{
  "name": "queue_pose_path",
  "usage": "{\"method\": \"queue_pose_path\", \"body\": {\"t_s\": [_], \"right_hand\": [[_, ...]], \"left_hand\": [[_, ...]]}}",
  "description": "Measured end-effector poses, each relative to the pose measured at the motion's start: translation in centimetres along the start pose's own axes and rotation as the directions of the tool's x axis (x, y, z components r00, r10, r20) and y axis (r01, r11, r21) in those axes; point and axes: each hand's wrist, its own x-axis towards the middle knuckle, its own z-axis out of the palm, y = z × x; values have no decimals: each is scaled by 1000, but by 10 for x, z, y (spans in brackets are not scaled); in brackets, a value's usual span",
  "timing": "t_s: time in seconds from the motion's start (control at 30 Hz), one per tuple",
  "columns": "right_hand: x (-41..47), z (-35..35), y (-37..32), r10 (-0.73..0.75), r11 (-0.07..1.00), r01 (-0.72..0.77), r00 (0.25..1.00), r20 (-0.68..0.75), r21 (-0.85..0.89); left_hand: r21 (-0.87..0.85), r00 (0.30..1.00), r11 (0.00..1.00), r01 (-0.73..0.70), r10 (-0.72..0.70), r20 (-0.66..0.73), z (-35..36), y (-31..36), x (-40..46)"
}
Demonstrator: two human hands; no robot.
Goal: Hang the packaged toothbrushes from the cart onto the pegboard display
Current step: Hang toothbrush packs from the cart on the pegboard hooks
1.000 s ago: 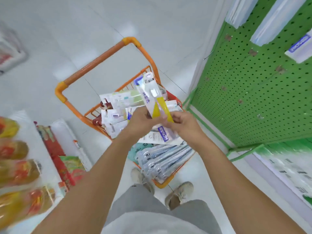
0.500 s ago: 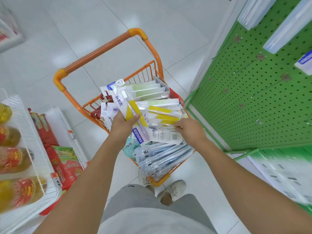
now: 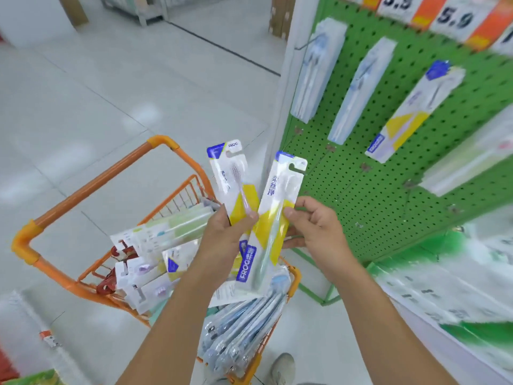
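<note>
My left hand [image 3: 222, 240] grips a white-and-yellow toothbrush pack [image 3: 231, 179] with a pink brush, held upright above the orange cart [image 3: 91, 179]. My right hand [image 3: 316, 232] holds a second white-and-yellow pack [image 3: 274, 212] with a pale green brush, its hang hole near the top. Both packs stand just left of the green pegboard [image 3: 388, 195]. Several more packs lie piled in the cart [image 3: 163, 234]. Three packs hang on the board, among them a yellow-cornered one [image 3: 410, 112].
Bare metal pegs [image 3: 330, 148] stick out of the board below the hung packs. A white post [image 3: 286, 87] edges the pegboard. Price tags [image 3: 455, 18] run along the top. Blister packs of blue brushes [image 3: 241, 326] fill the cart's near end. My shoe [image 3: 283, 368] is beside it.
Both hands rose out of the cart, each now holding a pack. My view swung up and right toward the pegboard.
</note>
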Motion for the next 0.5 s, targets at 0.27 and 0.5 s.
{"method": "queue_pose_path", "body": {"t_s": [0.27, 0.5], "right_hand": [[-36, -79, -33, -148, 972, 192, 947, -284, 136], [-30, -169, -56, -300, 951, 307, 887, -351, -38]], "left_hand": [[174, 973, 975, -139, 101, 209, 110, 5, 3], [382, 977, 902, -200, 212, 11, 180, -1, 29]]}}
